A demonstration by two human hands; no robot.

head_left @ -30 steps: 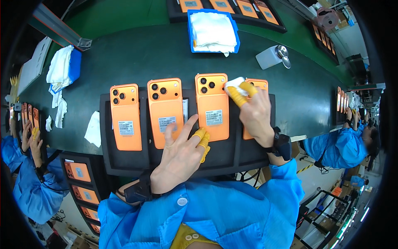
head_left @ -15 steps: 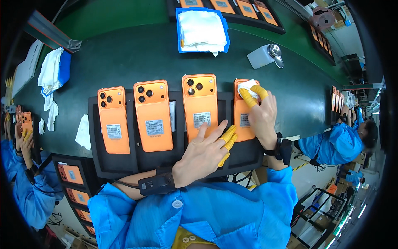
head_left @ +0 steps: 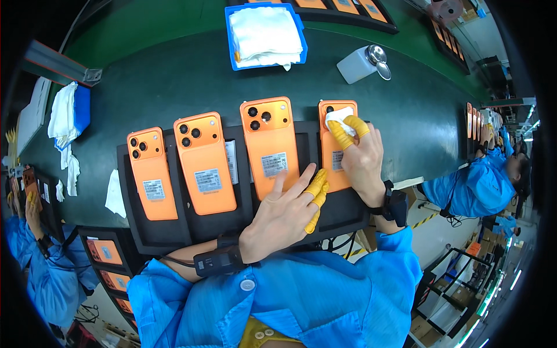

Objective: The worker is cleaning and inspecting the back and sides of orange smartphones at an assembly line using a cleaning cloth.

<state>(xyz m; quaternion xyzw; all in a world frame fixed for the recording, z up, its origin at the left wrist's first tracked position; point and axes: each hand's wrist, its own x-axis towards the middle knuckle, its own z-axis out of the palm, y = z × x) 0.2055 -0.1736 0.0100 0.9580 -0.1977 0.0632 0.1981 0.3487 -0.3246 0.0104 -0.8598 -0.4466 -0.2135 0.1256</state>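
Note:
Orange phones lie back side up in a black tray. At its right end is a phone whose camera area is partly covered by a folded white cloth. My right hand, with yellow finger cots, pinches that cloth against the phone. My left hand has its fingers spread, some in yellow cots, over the lower end of the third phone and the tray beside it. Further left are a second phone and a first phone, each with a printed label.
A blue bin of white cloths stands at the far middle. Right of it is a white dispenser bottle with a metal top. Another blue bin stands left. More phones lie in a tray at lower left. Co-workers in blue sit both sides.
My right hand and the cloth have shifted slightly down across the right phone's camera area. The whole view has turned a little. My left hand stays about where it was.

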